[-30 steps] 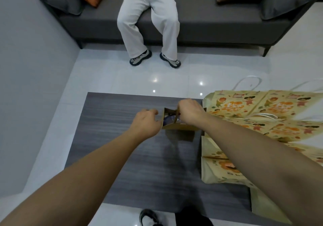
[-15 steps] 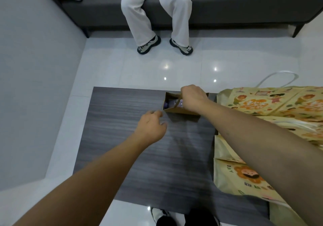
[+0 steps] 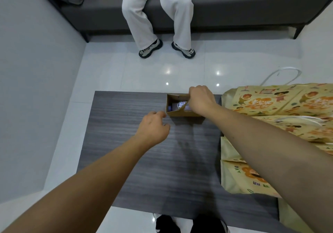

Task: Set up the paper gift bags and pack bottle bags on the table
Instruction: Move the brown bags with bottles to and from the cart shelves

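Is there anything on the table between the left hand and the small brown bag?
No. In the head view, only bare dark table shows between the left hand and the small brown bag.

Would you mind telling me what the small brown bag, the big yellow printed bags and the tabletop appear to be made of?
The small brown open-topped bag looks like matte kraft paper: stiff, sharply creased walls. The large yellow cartoon-printed bags seem to be coated paper, given their slight sheen and flat folds, with white cord handles. The dark grey table shows streaked wood grain, probably laminate or veneer, in a satin finish.
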`<move>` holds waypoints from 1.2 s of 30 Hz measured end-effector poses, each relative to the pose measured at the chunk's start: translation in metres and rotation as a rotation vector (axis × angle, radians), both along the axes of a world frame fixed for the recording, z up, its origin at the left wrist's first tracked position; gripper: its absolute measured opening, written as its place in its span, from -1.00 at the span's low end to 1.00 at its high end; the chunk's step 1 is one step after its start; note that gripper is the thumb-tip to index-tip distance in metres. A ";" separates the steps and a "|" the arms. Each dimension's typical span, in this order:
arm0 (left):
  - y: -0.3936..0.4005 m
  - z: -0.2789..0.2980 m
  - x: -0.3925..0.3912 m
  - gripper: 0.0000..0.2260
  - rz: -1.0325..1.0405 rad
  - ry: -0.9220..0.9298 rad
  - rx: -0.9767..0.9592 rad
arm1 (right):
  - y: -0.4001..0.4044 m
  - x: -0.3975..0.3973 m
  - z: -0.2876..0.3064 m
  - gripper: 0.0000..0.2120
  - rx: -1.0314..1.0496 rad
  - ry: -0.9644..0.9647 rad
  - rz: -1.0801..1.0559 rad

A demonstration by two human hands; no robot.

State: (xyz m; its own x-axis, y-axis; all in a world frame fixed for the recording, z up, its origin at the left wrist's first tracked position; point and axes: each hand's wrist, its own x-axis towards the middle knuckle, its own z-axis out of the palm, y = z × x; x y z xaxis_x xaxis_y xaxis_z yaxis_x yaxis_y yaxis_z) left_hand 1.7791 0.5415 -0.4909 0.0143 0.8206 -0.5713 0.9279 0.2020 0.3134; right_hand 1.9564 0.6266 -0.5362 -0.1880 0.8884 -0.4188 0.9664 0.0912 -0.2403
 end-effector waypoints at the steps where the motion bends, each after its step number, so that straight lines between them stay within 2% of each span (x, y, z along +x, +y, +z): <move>1: -0.001 -0.001 -0.001 -0.57 -0.017 -0.005 0.004 | 0.003 0.000 0.002 -0.91 -0.001 -0.005 -0.021; 4: 0.002 -0.004 -0.002 -0.59 -0.025 -0.041 0.025 | 0.015 -0.002 0.002 -0.92 0.029 -0.007 -0.062; 12: 0.009 -0.013 -0.003 -0.58 -0.010 -0.056 0.005 | 0.020 -0.001 -0.003 -0.78 0.066 0.009 -0.088; 23: 0.015 -0.020 0.004 -0.56 -0.008 -0.031 0.005 | 0.028 0.015 -0.013 -0.76 0.115 0.003 -0.069; 36: 0.019 -0.015 0.013 -0.57 -0.032 -0.022 0.016 | 0.024 0.018 -0.024 -0.67 0.157 0.112 -0.057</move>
